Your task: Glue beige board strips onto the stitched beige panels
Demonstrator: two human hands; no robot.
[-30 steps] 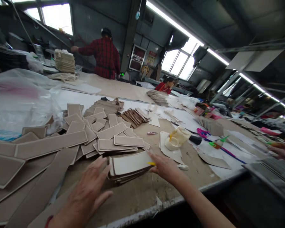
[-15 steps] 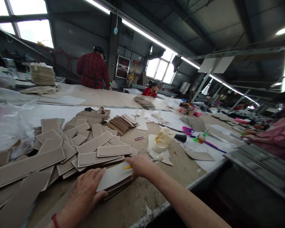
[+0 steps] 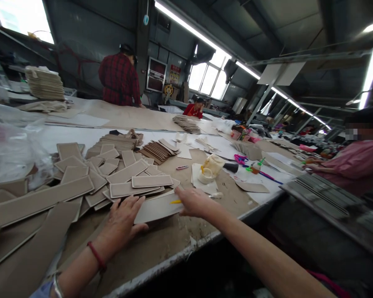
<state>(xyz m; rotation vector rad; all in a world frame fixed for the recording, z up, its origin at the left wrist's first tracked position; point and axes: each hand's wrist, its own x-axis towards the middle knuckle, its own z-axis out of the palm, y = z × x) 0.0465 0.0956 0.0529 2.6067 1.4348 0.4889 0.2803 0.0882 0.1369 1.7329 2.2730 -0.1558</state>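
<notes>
A pale, flat rectangular panel [image 3: 157,210] lies between my hands near the table's front edge, slightly bowed. My left hand [image 3: 126,217] grips its left end, fingers over the far side and thumb along the near edge. At its right end, my right hand [image 3: 191,201] is closed round a brush [image 3: 216,195]. The brush's yellow handle tip pokes out over the panel, while its bristles show beyond the wrist. Whatever lies under the panel is mostly hidden. Just behind are loose beige panels with pale borders [image 3: 152,181], heaped to the left.
A cream glue-smeared tub [image 3: 207,176] stands on white scraps behind my right hand. Fanned brown pieces [image 3: 157,152], a small pen-like item [image 3: 182,167] and a squeeze bottle [image 3: 256,167] lie farther back. Clear plastic [image 3: 15,145] covers the left. A co-worker in pink [image 3: 345,169] works at right.
My hands have shifted away from me and rightward with the panel and brush. The layered edges of the stack, visible between my hands before, no longer show. The view has tilted slightly.
</notes>
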